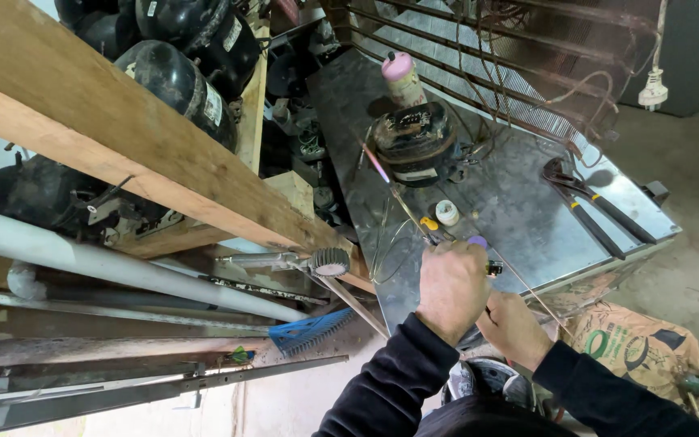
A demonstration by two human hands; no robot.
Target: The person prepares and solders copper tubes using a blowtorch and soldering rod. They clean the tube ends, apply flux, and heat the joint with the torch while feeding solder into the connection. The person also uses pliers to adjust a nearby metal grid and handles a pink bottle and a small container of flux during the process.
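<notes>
1. While both hands are busy at the near edge of the grey sheet-metal desk [527,218], the work looks mid-way to me: the tool is gripped and aimed, but nothing at the black domed compressor [416,142] shows a finished joint.
2. The left hand [451,287] is closed in a fist around the handle of a slim torch-like tool with a purple cap and a yellow knob [446,235]. Its thin tube runs up and away towards the compressor, ending in a pinkish tip just left of it.
3. The right hand [513,328] sits nearer to the person than the compressor and just beside the left hand, fingers curled. It seems to pinch a thin metal rod [527,290], though I cannot tell how firmly.
4. The compressor stands upright further back on the desk, with a pink-capped gas canister [403,78] touching or just behind it.
5. A small white roll [446,213] lies between the compressor and the hands.
6. Right of the compressor, well apart, rest long black-handled pliers [596,212], untouched.
7. Judging from this, setup is done; I see no flame, so the heating itself appears yet to come.
</notes>
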